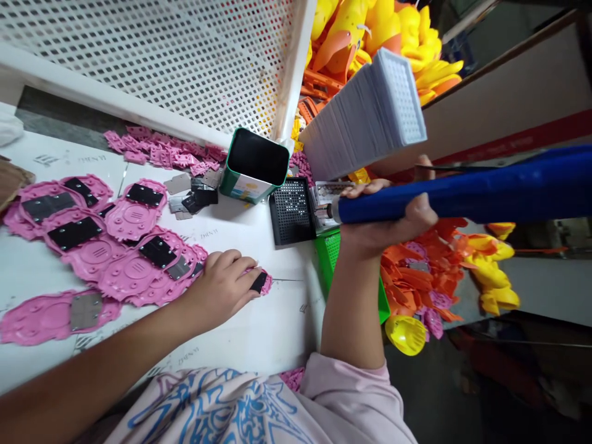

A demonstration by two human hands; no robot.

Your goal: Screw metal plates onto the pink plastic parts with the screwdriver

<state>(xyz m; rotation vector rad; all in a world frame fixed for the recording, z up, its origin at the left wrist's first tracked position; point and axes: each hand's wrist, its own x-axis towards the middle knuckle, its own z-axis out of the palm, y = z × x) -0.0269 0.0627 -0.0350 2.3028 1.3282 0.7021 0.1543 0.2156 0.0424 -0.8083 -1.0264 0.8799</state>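
My left hand (224, 285) rests on the white table (259, 333), fingers curled over a small pink plastic part with a black plate (259, 282). Just left of it lies a heap of larger pink toy shells (124, 262) carrying black and grey plates. My right hand (388, 213) is closed round a blue electric screwdriver (462, 194), held level above the table's right edge with its tip pointing left toward a black perforated tray (291, 209).
A green tin (254, 166) stands behind the tray, with loose grey and black plates (194, 191) beside it. A stack of grey perforated trays (365, 120) leans at the right. Orange and yellow toy parts (416, 277) fill bins beyond the table edge. A white perforated panel (161, 55) closes the back.
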